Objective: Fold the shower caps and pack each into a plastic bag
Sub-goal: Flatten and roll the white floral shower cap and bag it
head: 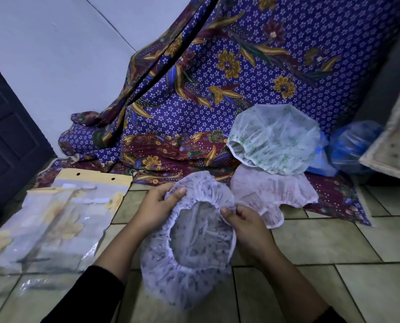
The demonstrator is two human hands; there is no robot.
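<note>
A white shower cap with a purple flower print (pixel 182 271) hangs above the tiled floor, its elastic opening facing me. My left hand (pixel 158 206) grips its upper left rim, thumb on top. My right hand (pixel 245 223) pinches the rim at the upper right. Behind it a pale pink shower cap (pixel 276 194) lies on the floor, and a green-print shower cap (pixel 276 138) lies above that on the cloth. Clear plastic bags (pixel 54 224) with yellow card headers lie in a pile at the left.
A purple batik cloth (pixel 217 78) drapes down from the wall onto the tiled floor (pixel 322 241). A blue plastic bag (pixel 350 148) sits at the right beside a pale cushion (pixel 394 141). A dark door (pixel 8 136) stands at the far left.
</note>
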